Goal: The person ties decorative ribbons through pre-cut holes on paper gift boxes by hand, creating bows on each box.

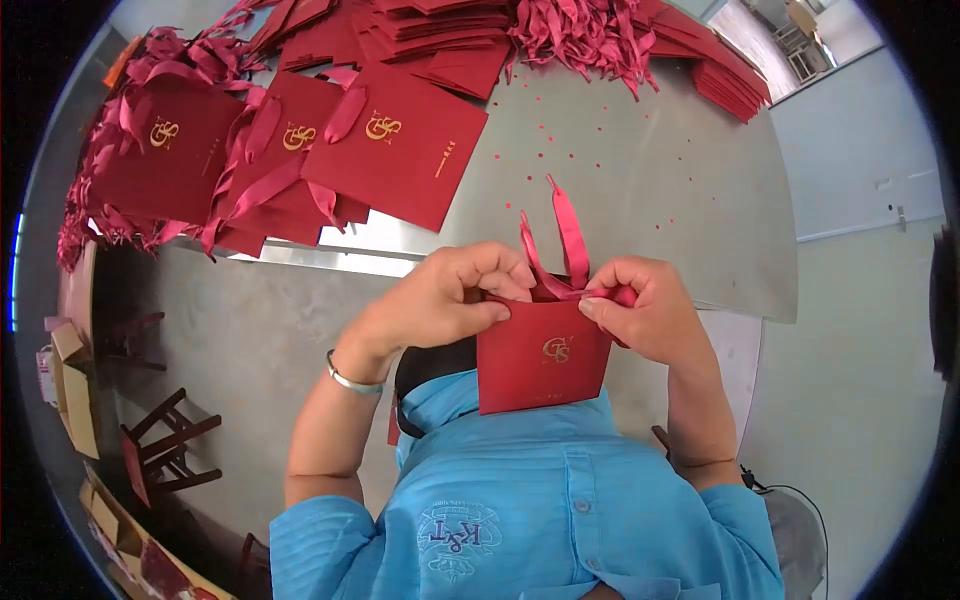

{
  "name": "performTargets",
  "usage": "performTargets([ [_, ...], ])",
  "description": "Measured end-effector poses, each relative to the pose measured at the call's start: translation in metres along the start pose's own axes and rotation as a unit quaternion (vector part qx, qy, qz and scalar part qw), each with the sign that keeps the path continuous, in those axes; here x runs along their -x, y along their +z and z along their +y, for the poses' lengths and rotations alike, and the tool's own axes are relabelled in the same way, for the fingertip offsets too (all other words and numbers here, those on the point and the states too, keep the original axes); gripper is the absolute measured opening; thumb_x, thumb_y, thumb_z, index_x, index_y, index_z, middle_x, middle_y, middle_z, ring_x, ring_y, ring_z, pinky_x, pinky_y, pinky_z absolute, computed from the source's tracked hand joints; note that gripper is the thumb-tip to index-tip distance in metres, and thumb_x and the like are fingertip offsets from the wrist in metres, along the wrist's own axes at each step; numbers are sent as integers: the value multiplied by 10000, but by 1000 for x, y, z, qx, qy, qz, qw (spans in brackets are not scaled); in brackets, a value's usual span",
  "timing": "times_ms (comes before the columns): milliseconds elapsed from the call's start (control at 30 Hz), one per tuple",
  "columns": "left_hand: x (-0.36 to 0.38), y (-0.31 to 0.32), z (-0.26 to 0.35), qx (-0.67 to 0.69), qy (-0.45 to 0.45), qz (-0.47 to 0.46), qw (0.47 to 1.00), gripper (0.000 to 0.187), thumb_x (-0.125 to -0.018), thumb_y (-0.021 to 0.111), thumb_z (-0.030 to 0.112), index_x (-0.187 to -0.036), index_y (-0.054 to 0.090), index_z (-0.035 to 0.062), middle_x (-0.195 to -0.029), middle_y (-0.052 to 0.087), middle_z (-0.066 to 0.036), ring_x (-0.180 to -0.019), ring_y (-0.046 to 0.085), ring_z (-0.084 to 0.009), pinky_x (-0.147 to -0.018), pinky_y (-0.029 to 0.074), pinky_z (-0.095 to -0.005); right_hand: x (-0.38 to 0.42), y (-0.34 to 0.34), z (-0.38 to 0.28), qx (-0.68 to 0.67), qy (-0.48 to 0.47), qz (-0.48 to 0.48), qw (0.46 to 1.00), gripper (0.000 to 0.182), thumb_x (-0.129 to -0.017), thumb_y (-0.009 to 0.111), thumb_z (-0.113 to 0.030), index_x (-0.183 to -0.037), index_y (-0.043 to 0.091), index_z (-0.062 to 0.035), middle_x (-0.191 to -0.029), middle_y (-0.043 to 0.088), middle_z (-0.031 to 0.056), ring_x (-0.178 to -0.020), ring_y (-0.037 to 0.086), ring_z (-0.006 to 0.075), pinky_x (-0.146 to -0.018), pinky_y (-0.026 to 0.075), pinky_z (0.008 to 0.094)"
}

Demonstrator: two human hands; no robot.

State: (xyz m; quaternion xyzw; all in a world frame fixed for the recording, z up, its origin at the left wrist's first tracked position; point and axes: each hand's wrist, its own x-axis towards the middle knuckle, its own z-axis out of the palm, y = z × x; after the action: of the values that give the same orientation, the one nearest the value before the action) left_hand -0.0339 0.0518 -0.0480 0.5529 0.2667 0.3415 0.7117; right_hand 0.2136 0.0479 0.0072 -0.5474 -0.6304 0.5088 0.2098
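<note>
A red paper gift bag (pixel 535 355) with a gold monogram hangs upright in front of my blue shirt. My left hand (pixel 470 290) pinches its top left edge, thumb on the front and fingers curled at the opening. At the top right corner, my right hand (pixel 645 305) is closed on the pink ribbon (pixel 571 240), with the thumb against the bag's edge. Two loose ribbon ends stick up above the opening. My left fingertips are partly hidden inside the bag, and so is the lower part of the ribbon.
Finished-looking red bags with ribbons (pixel 395 145) lie at the table's left. Flat red bags (pixel 430 40) are stacked at the back, beside a heap of pink ribbons (pixel 585 40). Small red dots litter the grey table (pixel 740 180). A wooden stool (pixel 170 445) stands left on the floor.
</note>
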Motion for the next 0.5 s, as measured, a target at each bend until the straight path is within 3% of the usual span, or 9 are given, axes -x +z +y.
performTargets([
  [67, 1, -6, 2, 13, -67, -24, 997, 406, -783, 535, -163, -1152, 528, 6, -998, 662, -56, -980, 630, -121, -800, 502, -238, 0, 2, 0, -15, 2, -4, 1000, 73, -806, 676, 2, -809, 602, 4, -634, 560, -27, -537, 469, 8, -448, 339, 198],
  [267, 5, -3, -2, 29, -85, -42, 995, 434, -769, 543, -187, -1155, 523, 10, -1098, 615, -53, -1084, 582, -113, -881, 476, -244, 1, 6, 3, -27, 4, -8, 1000, 75, -803, 676, 13, -823, 604, 6, -656, 570, -20, -524, 464, 6, -439, 335, 195],
  [367, 8, 0, -7, 32, -59, -39, 997, 456, -764, 546, -188, -1172, 515, 14, -1095, 616, -51, -1084, 583, -117, -883, 476, -250, 0, 7, 8, 20, -60, 2, 998, 90, -777, 687, 32, -820, 611, 9, -701, 592, 3, -555, 497, 29, -457, 355, 192],
  [433, 9, 2, -8, 30, -49, -41, 997, 459, -764, 549, -185, -1176, 512, 15, -1097, 615, -50, -1090, 578, -117, -884, 475, -250, -2, 12, 8, 76, -240, 42, 967, 115, -743, 711, 33, -811, 621, 9, -748, 613, 36, -606, 541, 77, -498, 396, 209],
  [500, 11, 5, -10, 29, -41, -43, 998, 461, -765, 552, -182, -1180, 509, 15, -1099, 614, -50, -1095, 574, -116, -884, 473, -251, 2, 20, 0, 103, -244, 45, 963, 124, -732, 720, 29, -807, 624, 8, -760, 617, 49, -630, 554, 99, -522, 410, 222],
])
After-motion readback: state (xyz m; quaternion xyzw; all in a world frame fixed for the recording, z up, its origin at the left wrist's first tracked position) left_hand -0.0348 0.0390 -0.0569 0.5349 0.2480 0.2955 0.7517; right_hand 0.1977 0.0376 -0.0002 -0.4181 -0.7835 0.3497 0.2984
